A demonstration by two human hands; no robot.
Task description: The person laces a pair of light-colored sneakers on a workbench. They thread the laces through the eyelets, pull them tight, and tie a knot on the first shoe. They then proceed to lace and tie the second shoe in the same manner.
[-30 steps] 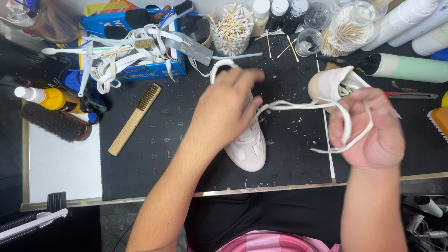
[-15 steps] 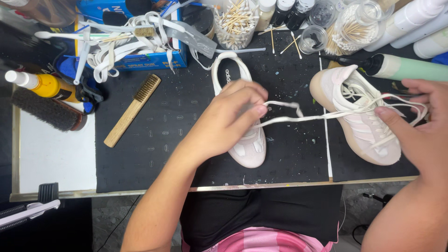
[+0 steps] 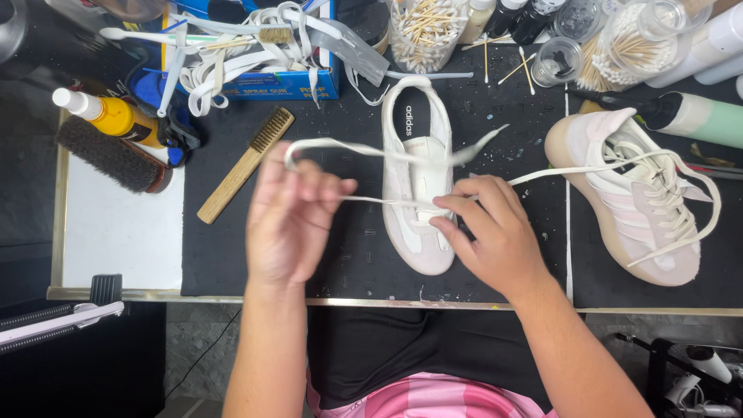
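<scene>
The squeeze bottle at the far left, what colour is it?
Yellow-orange squeeze bottle with a white nozzle, seen in the head view.

We cannot see the sneaker's (image 3: 419, 178) lace holes under the fingers (image 3: 464, 209) of the right hand (image 3: 495, 240). The lace end (image 3: 484, 143) just above those fingers is blurred. Beyond the left hand's (image 3: 290, 217) fingertips (image 3: 298, 166), the blue box (image 3: 263, 77) is cut off by the top edge.
</scene>
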